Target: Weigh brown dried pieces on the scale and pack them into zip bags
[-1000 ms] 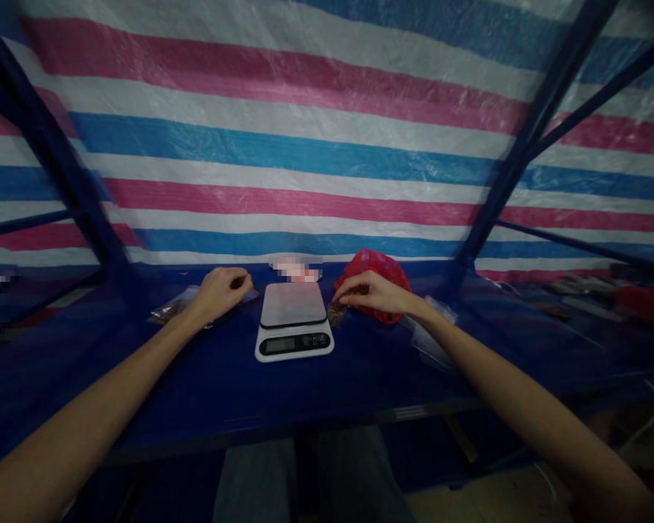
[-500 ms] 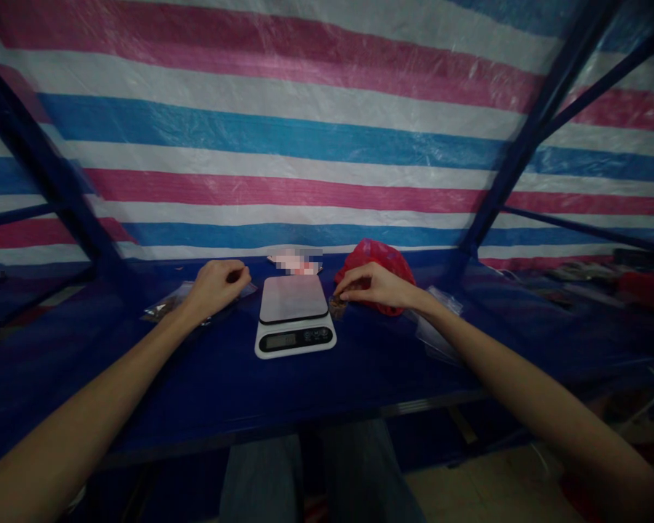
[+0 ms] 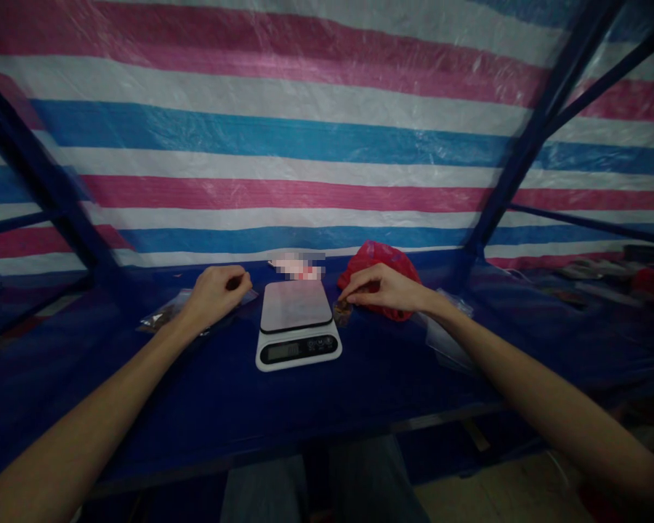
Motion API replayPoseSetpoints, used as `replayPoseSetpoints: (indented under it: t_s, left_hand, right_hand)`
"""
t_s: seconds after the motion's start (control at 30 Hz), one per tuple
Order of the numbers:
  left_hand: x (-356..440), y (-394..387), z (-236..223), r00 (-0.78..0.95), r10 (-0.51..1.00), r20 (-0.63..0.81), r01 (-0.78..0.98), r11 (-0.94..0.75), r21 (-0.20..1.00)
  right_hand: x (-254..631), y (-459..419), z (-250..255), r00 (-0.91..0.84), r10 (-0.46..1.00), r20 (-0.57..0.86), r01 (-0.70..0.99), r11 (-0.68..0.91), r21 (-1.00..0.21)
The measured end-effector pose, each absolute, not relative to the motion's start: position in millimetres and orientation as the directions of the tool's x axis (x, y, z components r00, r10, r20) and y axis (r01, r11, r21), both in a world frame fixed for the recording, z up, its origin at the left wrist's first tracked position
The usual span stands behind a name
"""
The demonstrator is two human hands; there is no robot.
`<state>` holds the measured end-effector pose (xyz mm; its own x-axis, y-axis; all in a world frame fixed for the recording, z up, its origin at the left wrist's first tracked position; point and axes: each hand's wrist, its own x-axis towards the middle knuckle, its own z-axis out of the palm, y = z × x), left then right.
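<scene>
Hardly anything is moving since the earlier frame beyond a slight shift of view, with both hands keeping their places around the scale. Fingers of the right hand [image 3: 381,288] are pinching the top of a small clear plastic packet with brown contents [image 3: 342,314], which is hanging or resting just beside the white, grey-topped digital scale [image 3: 296,306]. Fingers of the left hand [image 3: 216,290] are curling together near a clear plastic bag with dark contents [image 3: 160,318]; whether they are gripping anything, I cannot tell. Behind the right hand, a crumpled red plastic bag [image 3: 376,256] is lying on the glossy blue worktop [image 3: 305,407]. A loosening pinch could be dropping the packet, or a sideways nudge disturbing the scale. Compared with earlier, the scale is sitting slightly lower in view.
</scene>
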<state>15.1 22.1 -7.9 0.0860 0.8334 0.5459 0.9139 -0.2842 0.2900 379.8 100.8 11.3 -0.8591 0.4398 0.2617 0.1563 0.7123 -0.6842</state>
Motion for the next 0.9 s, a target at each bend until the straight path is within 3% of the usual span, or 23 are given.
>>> replayPoseSetpoints:
  t_s: [0.27, 0.57, 0.9]
  left_hand:
    - [15.8, 21.0, -5.4, 0.080, 0.845, 0.529, 0.918, -0.269, 0.291]
    - [18.5, 20.0, -6.7, 0.104, 0.853, 0.512, 0.916, -0.283, 0.285]
    - [16.3, 23.4, -13.6, 0.132, 0.870, 0.474, 0.907, -0.299, 0.297]
  right_hand:
    - [379.8, 99.1, 11.4, -0.857, 0.476, 0.199, 0.208, 0.672, -0.711]
    - [382.6, 103.1, 10.9, -0.884, 0.425, 0.193, 0.187, 0.702, -0.688]
    - [382.5, 106.1, 3.1, -0.852, 0.481, 0.205, 0.203, 0.666, -0.718]
